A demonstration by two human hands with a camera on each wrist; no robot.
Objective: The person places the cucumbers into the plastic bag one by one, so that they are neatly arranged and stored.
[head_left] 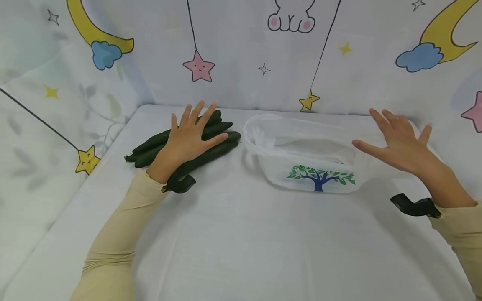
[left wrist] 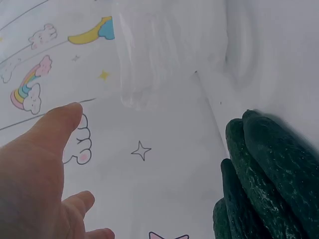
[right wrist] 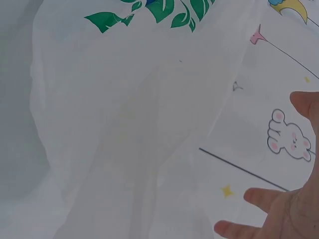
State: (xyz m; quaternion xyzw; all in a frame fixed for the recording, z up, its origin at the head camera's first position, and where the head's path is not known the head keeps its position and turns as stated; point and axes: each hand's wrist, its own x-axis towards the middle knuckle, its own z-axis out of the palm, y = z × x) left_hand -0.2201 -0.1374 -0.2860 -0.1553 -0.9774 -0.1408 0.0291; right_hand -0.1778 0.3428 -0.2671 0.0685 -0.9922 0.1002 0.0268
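Note:
Several dark green cucumbers [head_left: 211, 154] lie side by side on the left of the table. Above them my left hand [head_left: 186, 138] is spread, fingers apart and holding nothing. In the left wrist view the cucumbers [left wrist: 269, 174] sit to the right of that hand [left wrist: 35, 174]. A white plastic bag [head_left: 320, 169] printed with a blue and green tree stands on the right, its mouth wide. My right hand [head_left: 403, 142] is spread near the bag's right end, with nothing in its grip. The right wrist view has the bag [right wrist: 119, 99] beside the right hand's fingers [right wrist: 261, 199].
A white cloth covers the table [head_left: 241, 242]. Behind it hangs a pale backdrop [head_left: 233, 37] printed with stars, moons and clouds. A black strap [head_left: 414, 205] sticks out at the right wrist, and another strap [head_left: 180, 184] at the left.

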